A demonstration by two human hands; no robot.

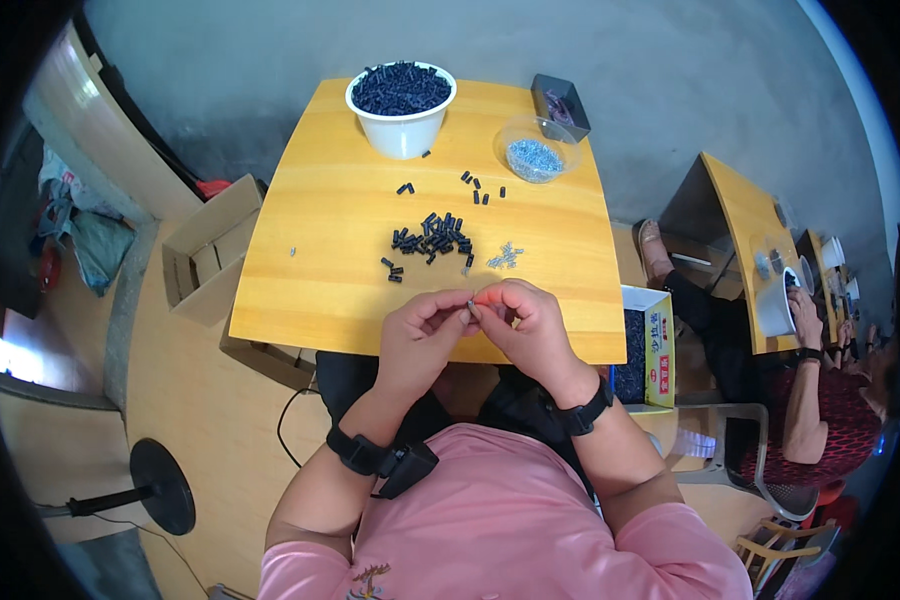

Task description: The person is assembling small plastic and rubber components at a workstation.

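Table (330,270): smooth lightly glossy wood. White bowl (402,130): plastic. Black pieces (432,240): matt plastic. Carton (205,250): matt cardboard.

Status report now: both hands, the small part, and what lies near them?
Left hand and right hand pinch one small dark piece together. Loose black pieces and small screws just ahead. Nothing between.

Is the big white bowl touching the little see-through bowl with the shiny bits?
Apart. The head view shows bare yellow table between the white bowl of black pieces and the clear bowl of silvery bits.
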